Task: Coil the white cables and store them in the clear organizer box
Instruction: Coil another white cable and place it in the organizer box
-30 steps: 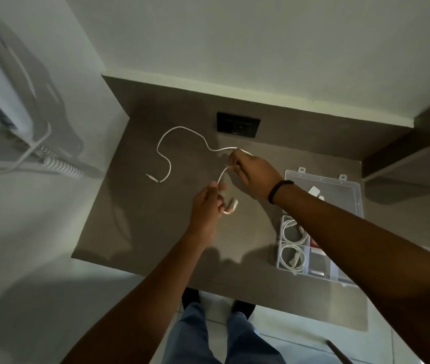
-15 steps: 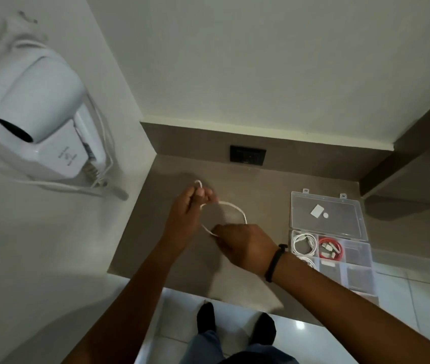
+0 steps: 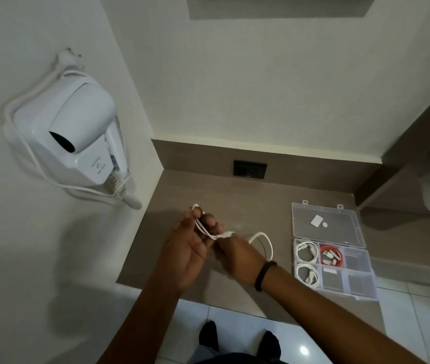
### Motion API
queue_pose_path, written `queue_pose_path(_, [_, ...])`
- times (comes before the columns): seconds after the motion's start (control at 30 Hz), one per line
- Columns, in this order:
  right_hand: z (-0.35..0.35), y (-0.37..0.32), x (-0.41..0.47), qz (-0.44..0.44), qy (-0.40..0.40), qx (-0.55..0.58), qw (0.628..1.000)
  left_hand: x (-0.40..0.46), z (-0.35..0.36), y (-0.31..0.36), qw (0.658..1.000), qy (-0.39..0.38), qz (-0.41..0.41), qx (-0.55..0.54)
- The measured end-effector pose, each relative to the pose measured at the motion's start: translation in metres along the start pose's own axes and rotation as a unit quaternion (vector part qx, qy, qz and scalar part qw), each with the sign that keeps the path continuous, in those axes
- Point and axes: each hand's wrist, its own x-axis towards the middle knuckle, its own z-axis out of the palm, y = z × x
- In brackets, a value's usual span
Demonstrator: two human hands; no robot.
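White hair dryer (image 3: pixel 77 143) wall-mounted; dark socket plate (image 3: pixel 250 169), probably, behind counter (image 3: pixel 198 195).

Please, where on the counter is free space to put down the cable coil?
Bare counter lies between the wall socket and the hands, and behind the organizer box. It is crowded where the left hand and right hand work the white cable, beside the box.

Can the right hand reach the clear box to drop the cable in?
Probably yes. The clear box lies open just beside the right hand, with bare counter between. But both hands are busy winding the white cable.
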Motion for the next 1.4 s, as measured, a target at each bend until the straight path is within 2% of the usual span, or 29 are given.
queue_pose_path(0.07, [0.014,-0.009,-0.016,-0.019,-0.021,-0.059,0.998,0.0,-0.005,0.014,0.983,0.064,0.074,0.155])
queue_pose_path(0.1, [0.014,-0.013,-0.021,-0.023,-0.031,-0.07,0.997,0.0,-0.009,0.02,0.95,0.093,0.109,0.277])
queue_pose_path(0.17, [0.001,-0.027,-0.021,-0.025,-0.036,-0.068,0.997,0.0,-0.023,0.029,0.844,0.117,0.14,0.505])
queue_pose_path(0.2, [-0.011,-0.035,-0.018,-0.026,-0.029,-0.064,0.997,-0.001,-0.029,0.032,0.804,0.112,0.135,0.568])
queue_pose_path(0.23, [-0.023,-0.042,-0.014,-0.035,-0.017,-0.062,0.997,-0.004,-0.033,0.033,0.788,0.102,0.125,0.594])
queue_pose_path(0.27, [-0.036,-0.048,-0.009,-0.045,-0.009,-0.062,0.997,-0.005,-0.036,0.032,0.791,0.092,0.111,0.595])
queue_pose_path(0.33, [-0.057,-0.055,0.004,-0.077,0.008,-0.08,0.994,-0.008,-0.037,0.026,0.817,0.078,0.085,0.564])
queue_pose_path(0.4, [-0.071,-0.053,0.019,-0.095,0.039,-0.1,0.99,-0.012,-0.033,0.013,0.86,0.057,0.045,0.505])
queue_pose_path(0.47, [-0.077,-0.043,0.032,-0.079,0.075,-0.096,0.99,-0.017,-0.025,0.003,0.933,0.042,-0.024,0.357])
queue_pose_path(0.53, [-0.074,-0.028,0.038,-0.044,0.097,-0.084,0.991,-0.019,-0.016,-0.003,0.984,0.021,-0.061,0.165])
queue_pose_path(0.6, [-0.061,-0.016,0.034,-0.003,0.096,-0.078,0.992,-0.018,-0.008,-0.002,0.998,-0.001,-0.056,0.016])
queue_pose_path(0.7, [-0.027,-0.016,0.012,0.033,0.025,-0.08,0.996,-0.009,-0.005,0.005,0.996,0.039,-0.014,-0.074])
queue_pose_path(0.77, [-0.004,-0.024,-0.004,0.024,-0.036,-0.099,0.994,-0.003,-0.011,0.009,0.996,0.082,0.037,-0.018])
queue_pose_path(0.8, [0.002,-0.028,-0.01,0.027,-0.06,-0.099,0.993,-0.001,-0.017,0.011,0.99,0.101,0.068,0.072])
queue_pose_path(0.83, [0.005,-0.033,-0.014,0.031,-0.077,-0.095,0.992,0.0,-0.023,0.013,0.967,0.12,0.091,0.204])
queue_pose_path(0.9, [-0.003,-0.042,-0.015,0.014,-0.075,-0.101,0.992,0.001,-0.039,0.015,0.861,0.143,0.117,0.475])
queue_pose_path(0.93, [-0.012,-0.047,-0.013,-0.003,-0.06,-0.112,0.992,0.002,-0.046,0.015,0.812,0.135,0.124,0.554])
queue_pose_path(0.97, [-0.024,-0.052,-0.01,-0.021,-0.04,-0.122,0.992,0.002,-0.05,0.016,0.788,0.114,0.127,0.592])
queue_pose_path(1.0, [-0.037,-0.055,-0.006,-0.041,-0.019,-0.135,0.99,0.002,-0.054,0.016,0.781,0.087,0.123,0.606])
queue_pose_path(1.07, [-0.061,-0.058,0.005,-0.069,0.006,-0.185,0.98,0.0,-0.058,0.013,0.798,0.02,0.088,0.596])
queue_pose_path(1.13, [-0.078,-0.053,0.018,-0.079,0.028,-0.23,0.97,-0.005,-0.055,0.006,0.848,-0.018,0.018,0.529])
queue_pose_path(1.2, [-0.085,-0.041,0.027,-0.069,0.048,-0.23,0.97,-0.009,-0.048,-0.001,0.918,-0.012,-0.055,0.393])
queue_pose_path(1.27, [-0.08,-0.027,0.03,-0.043,0.059,-0.191,0.979,-0.01,-0.039,-0.006,0.975,-0.011,-0.092,0.203])
queue_pose_path(1.33, [-0.065,-0.016,0.026,0.003,0.051,-0.143,0.988,-0.01,-0.027,-0.008,0.994,-0.031,-0.079,0.067])
queue_pose_path(1.4, [-0.043,-0.012,0.017,0.035,0.029,-0.104,0.993,-0.006,-0.016,-0.005,0.999,-0.039,-0.027,0.019])
